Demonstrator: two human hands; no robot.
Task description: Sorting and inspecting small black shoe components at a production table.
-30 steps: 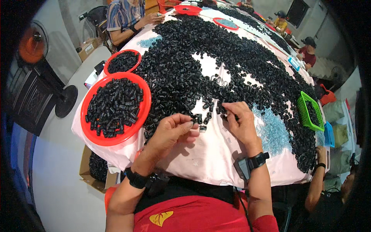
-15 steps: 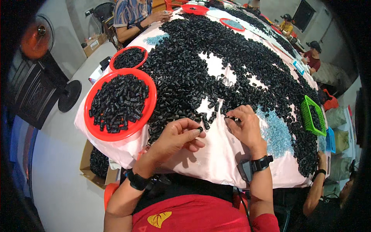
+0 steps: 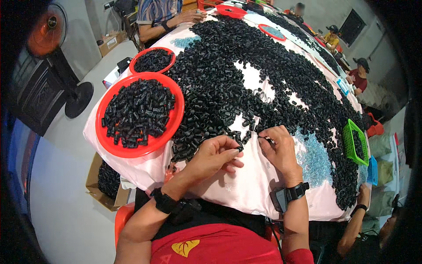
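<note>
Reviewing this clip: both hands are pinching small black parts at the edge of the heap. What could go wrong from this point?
1. The left hand and right hand work close to the table's near edge; a fumbled small black part could roll off.
2. The heap of black parts slopes toward both hands, so pulling pieces out may send others sliding.
3. The large red tray is piled high near the table's corner; a nudge might spill it.

Left hand (image 3: 215, 155) and right hand (image 3: 278, 147), fingers pinching small black parts (image 3: 239, 148) beside the black heap (image 3: 246, 75).
</note>
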